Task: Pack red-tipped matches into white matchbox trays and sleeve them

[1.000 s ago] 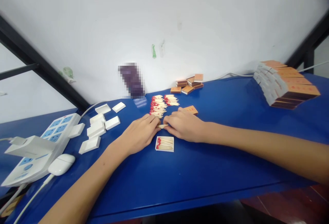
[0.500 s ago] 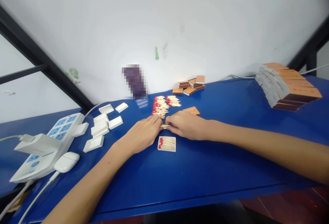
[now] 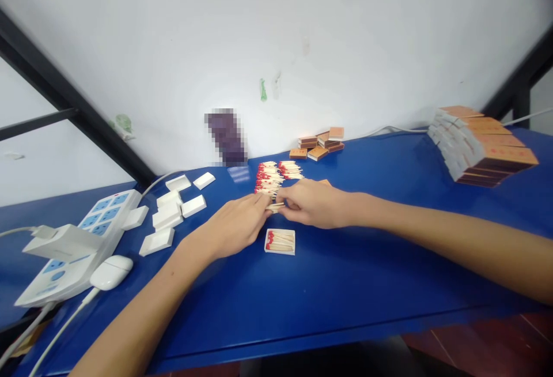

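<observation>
My left hand (image 3: 237,224) and my right hand (image 3: 307,204) meet at the middle of the blue table (image 3: 345,285), fingers pinched together on a small bundle of matches (image 3: 275,206) held between them just above the surface. Right below the hands lies a white matchbox tray (image 3: 280,241) partly filled with red-tipped matches. Behind the hands lies a loose pile of matches (image 3: 273,174). An orange matchbox sleeve (image 3: 325,182) peeks out behind my right hand.
Several empty white trays (image 3: 170,215) lie to the left, beside a white power strip (image 3: 73,244) with a plug, a cable and a white earbud case (image 3: 111,272). Small orange matchboxes (image 3: 318,143) sit by the wall; a big stack of boxes (image 3: 484,143) stands far right.
Both hands have lifted the bundle of matches slightly off the table and shifted a little toward the pile. My right hand now covers more of the orange sleeve.
</observation>
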`<state>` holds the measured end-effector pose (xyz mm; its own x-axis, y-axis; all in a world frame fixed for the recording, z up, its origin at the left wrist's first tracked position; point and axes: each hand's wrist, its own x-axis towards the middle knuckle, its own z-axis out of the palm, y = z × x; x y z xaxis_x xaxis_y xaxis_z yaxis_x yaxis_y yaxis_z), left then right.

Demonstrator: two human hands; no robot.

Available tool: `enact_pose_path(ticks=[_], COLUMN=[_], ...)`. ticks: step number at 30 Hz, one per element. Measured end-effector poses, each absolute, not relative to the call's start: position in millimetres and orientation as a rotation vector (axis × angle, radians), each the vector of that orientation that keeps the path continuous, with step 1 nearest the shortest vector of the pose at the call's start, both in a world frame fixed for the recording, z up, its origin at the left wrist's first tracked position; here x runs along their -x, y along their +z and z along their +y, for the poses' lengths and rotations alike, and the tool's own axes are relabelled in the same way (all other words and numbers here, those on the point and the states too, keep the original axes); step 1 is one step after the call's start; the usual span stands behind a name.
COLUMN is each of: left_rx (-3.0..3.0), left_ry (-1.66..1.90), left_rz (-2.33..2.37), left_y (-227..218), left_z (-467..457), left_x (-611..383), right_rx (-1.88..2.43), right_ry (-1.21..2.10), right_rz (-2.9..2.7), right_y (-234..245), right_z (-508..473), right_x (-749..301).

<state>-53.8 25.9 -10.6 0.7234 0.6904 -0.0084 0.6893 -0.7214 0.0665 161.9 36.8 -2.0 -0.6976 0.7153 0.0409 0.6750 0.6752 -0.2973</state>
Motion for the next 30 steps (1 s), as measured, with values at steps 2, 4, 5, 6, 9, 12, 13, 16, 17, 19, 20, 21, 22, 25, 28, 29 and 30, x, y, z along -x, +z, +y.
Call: enact_pose_path(ticks=[2, 4, 5, 6, 9, 12, 13, 16, 17, 19, 20, 21, 22, 25, 28, 29, 30], left_rx=[-2.738, -2.609, -2.565, -2.538, -2.518, -2.497, -2.488, -2.461, -2.447, -2.397, -2.354, -2.298, -2.235, -2.067, -2.021, -2.018, -2.013], left_ry=[0.024, -0.010, -0.026, -0.035, -0.021, 0.034, 0.065, 0.168, 0.193, 0.211, 0.205, 0.197, 0.195, 0.215, 0.184, 0.150, 0.114], left_rz=[1.053, 0.949, 0.920, 0.908, 0.941, 1.013, 1.033, 1.054, 1.055, 1.051, 1.040, 1.019, 0.990, 0.896, 0.880, 0.890, 0.902], left_y=[-4, 1, 2, 3, 4, 6, 6, 5, 4, 2, 0, -1, -3, -6, -6, -6, -5], left_z=[20, 15, 13, 12, 11, 12, 13, 18, 20, 24, 26, 28, 30, 34, 35, 35, 35], left_x=[56, 57, 58, 58, 57, 58, 59, 62, 64, 67, 68, 70, 71, 76, 77, 77, 77], right_rx=[1.062, 0.959, 0.927, 0.899, 0.891, 0.898, 0.893, 0.912, 0.925, 0.950, 0.958, 0.965, 0.970, 0.957, 0.916, 0.907, 0.902], right_ry=[0.596, 0.730, 0.770, 0.796, 0.844, 0.853, 0.843, 0.817, 0.824, 0.859, 0.873, 0.876, 0.868, 0.830, 0.815, 0.809, 0.806], right_rz=[-2.732, -2.773, -2.805, -2.830, -2.850, -2.833, -2.832, -2.830, -2.826, -2.815, -2.814, -2.815, -2.819, -2.819, -2.807, -2.805, -2.801], right_y=[10, 17, 18, 18, 13, 8, 7, 5, 5, 5, 5, 5, 6, 9, 11, 10, 10], right_z=[32, 25, 22, 19, 14, 14, 15, 17, 17, 18, 18, 18, 18, 19, 21, 22, 23], right_x=[-164, -165, -165, -165, -164, -164, -163, -163, -163, -163, -164, -164, -164, -166, -167, -167, -167])
